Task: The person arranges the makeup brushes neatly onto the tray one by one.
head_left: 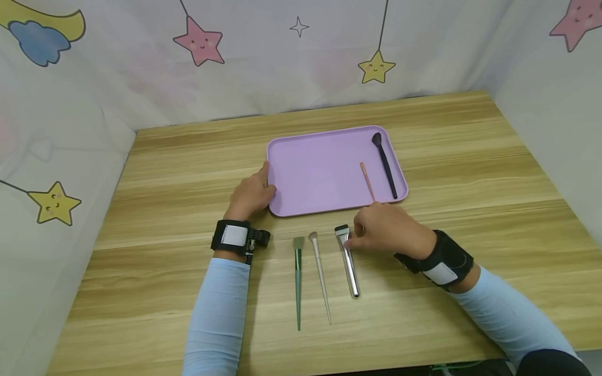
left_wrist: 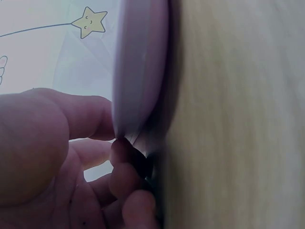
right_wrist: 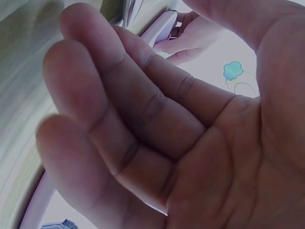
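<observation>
My left hand (head_left: 251,196) grips the left edge of a lilac tray (head_left: 320,172); the left wrist view shows the thumb and curled fingers at the tray's rim (left_wrist: 140,62). Over the near side of the tray, my right hand (head_left: 385,227) is beside a silver flat-tipped makeup brush (head_left: 350,269), its thumb at the upper part of the brush. In the right wrist view the right fingers (right_wrist: 138,105) are loosely extended. A black makeup brush (head_left: 386,167) and a thin pink brush (head_left: 367,180) lie in the tray; the pink one's lower end meets my right hand in view.
Left of the silver brush, a white-handled brush (head_left: 321,282) and a green brush (head_left: 298,287) lie on the wooden table (head_left: 178,219), tips away from me. A white curtain (head_left: 263,62) with printed stars stands behind and at the sides.
</observation>
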`<state>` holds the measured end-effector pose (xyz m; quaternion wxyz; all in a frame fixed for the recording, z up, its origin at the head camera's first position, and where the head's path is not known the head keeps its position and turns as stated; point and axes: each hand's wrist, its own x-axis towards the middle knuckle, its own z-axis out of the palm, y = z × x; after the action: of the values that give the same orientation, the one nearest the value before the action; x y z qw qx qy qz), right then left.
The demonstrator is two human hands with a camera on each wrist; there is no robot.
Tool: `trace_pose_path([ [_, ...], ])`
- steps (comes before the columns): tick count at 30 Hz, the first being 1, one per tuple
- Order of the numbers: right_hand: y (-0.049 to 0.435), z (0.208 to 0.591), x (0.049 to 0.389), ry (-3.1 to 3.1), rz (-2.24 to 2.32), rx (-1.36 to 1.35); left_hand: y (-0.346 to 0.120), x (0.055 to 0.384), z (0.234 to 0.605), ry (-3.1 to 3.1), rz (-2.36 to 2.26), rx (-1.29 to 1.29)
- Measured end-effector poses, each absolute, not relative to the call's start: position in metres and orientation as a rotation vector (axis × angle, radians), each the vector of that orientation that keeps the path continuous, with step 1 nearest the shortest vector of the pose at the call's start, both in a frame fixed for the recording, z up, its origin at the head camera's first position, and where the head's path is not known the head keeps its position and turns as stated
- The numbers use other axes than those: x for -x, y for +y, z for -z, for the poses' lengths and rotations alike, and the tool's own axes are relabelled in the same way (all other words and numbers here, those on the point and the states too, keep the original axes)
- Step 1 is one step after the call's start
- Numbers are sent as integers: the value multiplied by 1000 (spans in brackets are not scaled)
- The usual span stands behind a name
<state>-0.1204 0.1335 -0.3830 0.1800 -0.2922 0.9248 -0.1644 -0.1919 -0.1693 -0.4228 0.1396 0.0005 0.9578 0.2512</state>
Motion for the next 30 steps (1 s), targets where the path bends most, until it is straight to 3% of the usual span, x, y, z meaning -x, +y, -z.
trace_pose_path([
  [30,124,394,108,2579,384,964,-170,191,422,2758,-733,13],
])
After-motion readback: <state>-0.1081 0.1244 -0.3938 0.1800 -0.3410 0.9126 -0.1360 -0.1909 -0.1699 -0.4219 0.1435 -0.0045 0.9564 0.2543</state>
